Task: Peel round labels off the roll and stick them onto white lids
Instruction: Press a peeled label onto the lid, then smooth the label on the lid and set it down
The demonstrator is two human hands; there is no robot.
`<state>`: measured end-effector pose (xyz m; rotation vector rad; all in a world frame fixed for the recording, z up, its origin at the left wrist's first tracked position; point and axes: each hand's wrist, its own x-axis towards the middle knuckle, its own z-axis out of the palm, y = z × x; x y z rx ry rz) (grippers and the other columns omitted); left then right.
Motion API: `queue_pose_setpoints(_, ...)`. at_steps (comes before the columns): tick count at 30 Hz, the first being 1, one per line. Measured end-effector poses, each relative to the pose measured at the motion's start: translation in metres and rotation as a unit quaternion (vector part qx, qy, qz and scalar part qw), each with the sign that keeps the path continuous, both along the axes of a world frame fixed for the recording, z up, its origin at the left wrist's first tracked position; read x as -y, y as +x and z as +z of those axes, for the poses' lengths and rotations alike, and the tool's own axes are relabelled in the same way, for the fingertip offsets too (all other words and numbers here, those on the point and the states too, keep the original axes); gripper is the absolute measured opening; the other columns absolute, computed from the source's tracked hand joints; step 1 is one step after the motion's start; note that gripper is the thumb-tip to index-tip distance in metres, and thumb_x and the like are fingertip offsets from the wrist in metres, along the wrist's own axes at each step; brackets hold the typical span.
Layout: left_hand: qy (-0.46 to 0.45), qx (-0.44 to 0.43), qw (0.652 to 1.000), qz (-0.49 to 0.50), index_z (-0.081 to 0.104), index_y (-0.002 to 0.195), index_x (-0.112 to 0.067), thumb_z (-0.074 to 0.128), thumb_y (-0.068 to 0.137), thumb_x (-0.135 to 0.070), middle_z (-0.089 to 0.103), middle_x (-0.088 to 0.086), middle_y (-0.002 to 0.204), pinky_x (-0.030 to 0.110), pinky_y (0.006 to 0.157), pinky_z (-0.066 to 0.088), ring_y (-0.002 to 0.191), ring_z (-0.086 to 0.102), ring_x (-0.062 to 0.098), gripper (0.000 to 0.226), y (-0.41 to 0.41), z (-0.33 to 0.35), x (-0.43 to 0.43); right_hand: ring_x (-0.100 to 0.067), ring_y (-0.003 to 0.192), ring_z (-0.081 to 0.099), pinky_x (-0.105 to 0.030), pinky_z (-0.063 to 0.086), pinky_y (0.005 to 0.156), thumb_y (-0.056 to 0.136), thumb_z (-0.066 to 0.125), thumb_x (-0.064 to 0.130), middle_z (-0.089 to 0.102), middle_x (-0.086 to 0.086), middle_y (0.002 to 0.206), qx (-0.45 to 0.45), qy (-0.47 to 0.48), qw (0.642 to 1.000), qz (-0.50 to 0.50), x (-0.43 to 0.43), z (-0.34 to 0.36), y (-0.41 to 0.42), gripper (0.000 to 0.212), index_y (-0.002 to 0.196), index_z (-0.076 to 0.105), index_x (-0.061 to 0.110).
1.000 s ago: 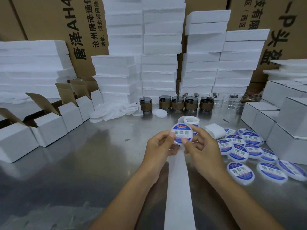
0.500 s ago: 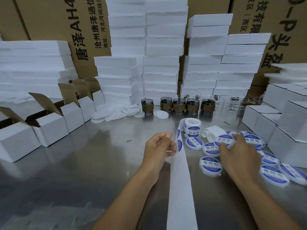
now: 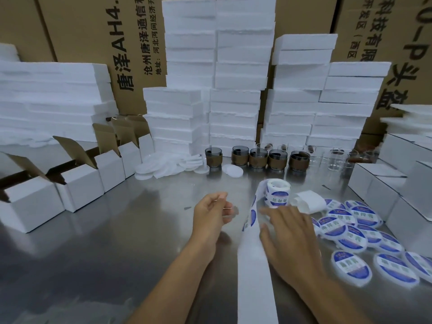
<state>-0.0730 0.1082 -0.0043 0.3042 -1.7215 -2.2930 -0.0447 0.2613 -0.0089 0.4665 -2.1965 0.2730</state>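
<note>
Down on the table [image 3: 117, 242], right hand [image 3: 287, 232] reaches flat-fingered at the strip [image 3: 254, 265] beneath the roll [image 3: 278, 192]. Left hand [image 3: 210, 216] curls, around what I cannot tell. Labelled lids [image 3: 350, 239] crowd the right wrist: one sweep could scatter them, and a hasty peel could crease the next label [image 3: 253, 216].

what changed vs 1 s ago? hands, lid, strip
The lid both hands held went right, into the labelled lids. The right hand let it go and swung back left; it is now open over the liner strip. The left hand, left of the strip, now pinches what looks like a thin disc, blurred. Label roll and cups unmoved.
</note>
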Motion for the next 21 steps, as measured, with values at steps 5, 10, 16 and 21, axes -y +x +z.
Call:
queue_pose_setpoints(5,-0.107,0.019,0.99,0.093,0.063,0.096,-0.011,0.053,0.095,-0.017,0.064,0.006,0.083,0.028,0.069,0.052,0.071,0.059,0.014,0.012,-0.049,0.002,0.056,-0.027,0.069,0.062,-0.033,0.033,0.069,0.08,0.04,0.016,0.064,-0.004,0.075,-0.014,-0.032,0.999,0.037,0.0,-0.006,-0.008,0.03,0.082,0.069,0.009)
queue_pose_setpoints(10,-0.375,0.068,0.904,0.192,0.062,0.107,-0.008,0.053,0.093,-0.016,0.064,0.011,0.111,0.029,0.085,0.042,0.099,0.057,0.024,0.019,-0.101,-0.004,0.126,-0.027,0.06,0.062,-0.03,0.034,0.064,0.086,0.035,0.016,0.064,-0.004,0.065,-0.052,-0.058,0.995,0.066,0.004,-0.006,-0.02,0.038,0.071,0.069,0.009)
queue_pose_setpoints(16,-0.516,0.156,0.819,0.194,0.058,0.123,-0.012,0.06,0.09,-0.023,0.054,0.017,0.126,0.042,0.099,0.042,0.116,0.049,0.034,0.035,-0.133,-0.011,0.164,-0.02,0.06,0.054,-0.028,0.034,0.06,0.095,0.019,0.024,0.061,-0.004,0.057,-0.067,-0.05,0.993,0.087,0.001,-0.007,-0.03,0.061,0.062,0.069,0.012)
queue_pose_setpoints(21,-0.592,0.16,0.771,0.172,0.056,0.128,-0.015,0.062,0.089,-0.029,0.049,0.016,0.132,0.043,0.104,0.035,0.123,0.044,0.035,0.042,-0.142,-0.013,0.175,-0.02,0.06,0.053,-0.032,0.035,0.061,0.094,0.02,0.022,0.061,-0.004,0.056,-0.071,-0.045,0.994,0.076,0.002,-0.009,-0.032,0.06,0.06,0.068,0.011)
